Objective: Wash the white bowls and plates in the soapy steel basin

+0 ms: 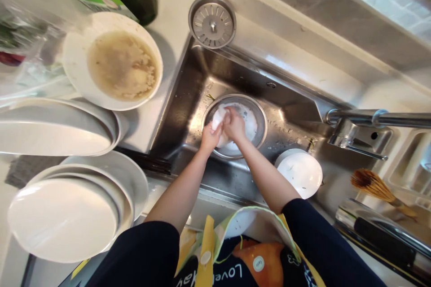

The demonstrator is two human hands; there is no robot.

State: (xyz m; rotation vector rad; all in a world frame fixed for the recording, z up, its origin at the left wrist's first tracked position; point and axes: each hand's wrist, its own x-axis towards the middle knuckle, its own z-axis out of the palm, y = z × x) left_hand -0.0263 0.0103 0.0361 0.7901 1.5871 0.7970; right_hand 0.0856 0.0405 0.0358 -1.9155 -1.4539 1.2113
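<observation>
A round metal basin of sudsy water stands in the steel sink. Over it my left hand is closed on a small white, foamy object; whether it is a cloth or a piece of crockery I cannot tell. My right hand presses against the same object from the right, its fingers curled and somewhat blurred. White foam floats around both hands. To the right of the basin, white bowls sit in the sink with dark specks on them.
Stacked white plates, more dishes, and a bowl of cloudy leftovers crowd the left counter. Dark chopsticks lie at the sink's edge. A drain strainer sits behind; the faucet and a bamboo brush are right.
</observation>
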